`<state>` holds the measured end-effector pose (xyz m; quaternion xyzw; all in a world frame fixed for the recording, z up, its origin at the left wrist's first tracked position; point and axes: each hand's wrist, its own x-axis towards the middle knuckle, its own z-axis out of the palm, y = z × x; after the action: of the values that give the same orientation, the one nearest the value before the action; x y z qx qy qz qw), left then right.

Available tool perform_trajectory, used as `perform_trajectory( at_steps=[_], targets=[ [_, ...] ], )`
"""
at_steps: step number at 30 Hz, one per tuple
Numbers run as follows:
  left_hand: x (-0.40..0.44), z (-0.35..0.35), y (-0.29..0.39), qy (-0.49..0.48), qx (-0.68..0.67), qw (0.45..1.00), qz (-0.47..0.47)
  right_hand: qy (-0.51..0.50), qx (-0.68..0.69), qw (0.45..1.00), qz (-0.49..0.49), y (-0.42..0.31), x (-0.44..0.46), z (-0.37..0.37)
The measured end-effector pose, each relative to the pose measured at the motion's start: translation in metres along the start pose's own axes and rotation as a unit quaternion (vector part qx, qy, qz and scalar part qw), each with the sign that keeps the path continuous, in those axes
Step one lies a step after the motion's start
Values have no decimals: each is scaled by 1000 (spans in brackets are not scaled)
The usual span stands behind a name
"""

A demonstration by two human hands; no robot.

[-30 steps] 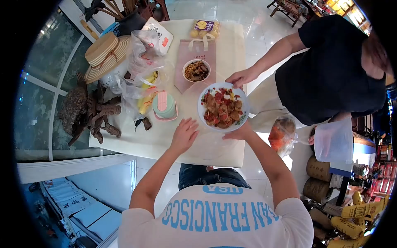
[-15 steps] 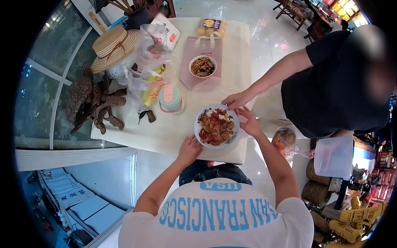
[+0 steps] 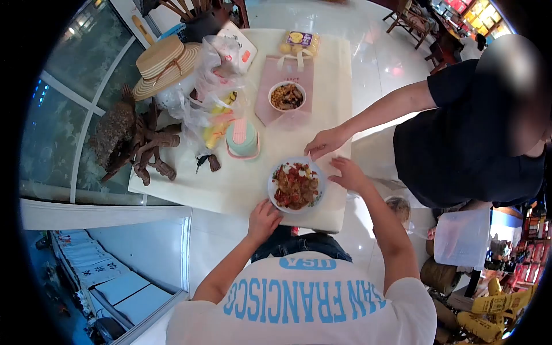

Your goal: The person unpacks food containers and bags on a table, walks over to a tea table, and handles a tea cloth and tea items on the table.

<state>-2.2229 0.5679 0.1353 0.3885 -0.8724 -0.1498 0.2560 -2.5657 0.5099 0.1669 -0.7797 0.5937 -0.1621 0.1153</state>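
White plate of food lies right of the mint canister, between left hand and right hand, both loosely spread; setting-down looks nearly done, a level release seemingly called for

The cream tabletop before me carries a plate of food by my near edge, toward the right corner. A mint-green container stands left of the middle, clear plastic bags toward the left edge, a flat pink bag and yellow-filled pack toward the far edge.
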Motion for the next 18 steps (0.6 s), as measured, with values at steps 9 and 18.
perform_trajectory(
  at_steps=[9,18],
  targets=[
    [26,-34,1,20,-38,999,-8,109,155,981,35,-51,23,-23],
    [208,-4,-24,-17,18,999,27,232,333,884,232,-9,176,-21]
  ],
)
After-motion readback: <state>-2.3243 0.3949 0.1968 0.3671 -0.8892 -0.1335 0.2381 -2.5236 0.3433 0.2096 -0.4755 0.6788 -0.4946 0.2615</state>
